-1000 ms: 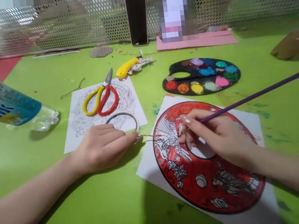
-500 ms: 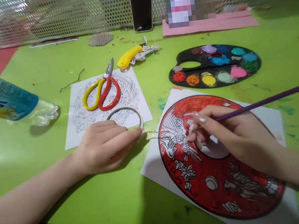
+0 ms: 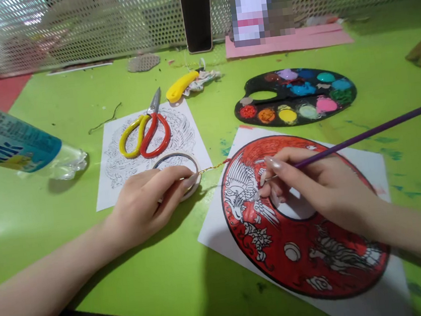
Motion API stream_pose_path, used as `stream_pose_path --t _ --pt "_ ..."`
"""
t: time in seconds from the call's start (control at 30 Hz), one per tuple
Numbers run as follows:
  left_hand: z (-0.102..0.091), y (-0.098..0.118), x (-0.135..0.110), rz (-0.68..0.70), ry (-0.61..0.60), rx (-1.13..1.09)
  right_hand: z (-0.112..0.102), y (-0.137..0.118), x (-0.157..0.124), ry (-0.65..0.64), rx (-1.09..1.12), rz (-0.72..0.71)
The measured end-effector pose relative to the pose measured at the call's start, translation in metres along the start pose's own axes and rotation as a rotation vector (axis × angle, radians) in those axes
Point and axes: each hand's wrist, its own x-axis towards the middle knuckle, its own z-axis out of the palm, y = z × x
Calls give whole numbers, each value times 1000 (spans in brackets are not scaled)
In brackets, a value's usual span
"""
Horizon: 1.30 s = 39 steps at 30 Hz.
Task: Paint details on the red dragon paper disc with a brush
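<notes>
My right hand grips a long purple paintbrush, its tip resting on a white bird in a round red picture painted on a white sheet. My left hand lies on the green table beside that sheet, fingers pinched on a thin gold thread that runs toward the picture's edge. Its fingertips touch a roll of tape lying on a second sheet with an uncoloured line drawing.
Yellow-and-red scissors lie on the line drawing. A black palette with several paint colours sits behind the red picture. A plastic bottle lies at left. A yellow-handled knife, a phone and pink paper stand near a mesh wall.
My left hand has lifted its fingers slightly and drawn the gold thread up toward the tape roll. The right hand with the brush stays on the bird. The view shifted a little.
</notes>
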Motion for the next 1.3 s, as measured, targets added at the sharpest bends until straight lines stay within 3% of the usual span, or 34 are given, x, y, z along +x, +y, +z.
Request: stream_pose_path --t 0.27,0.57,0.83,1.03,1.3 --pt "-1 4 -3 32 -24 -43 -2 0 0 -17 46 -6" --pt "0 2 -6 -74 -9 -56 0 -2 2 -23 107 -45" --pt "0 -7 -1 169 -14 152 -1 -4 1 -20 54 -59" --pt "-10 -17 2 334 -152 226 -2 -4 1 -26 34 -59" --pt "-7 -16 -2 346 -215 228 -1 -8 0 -10 36 -34"
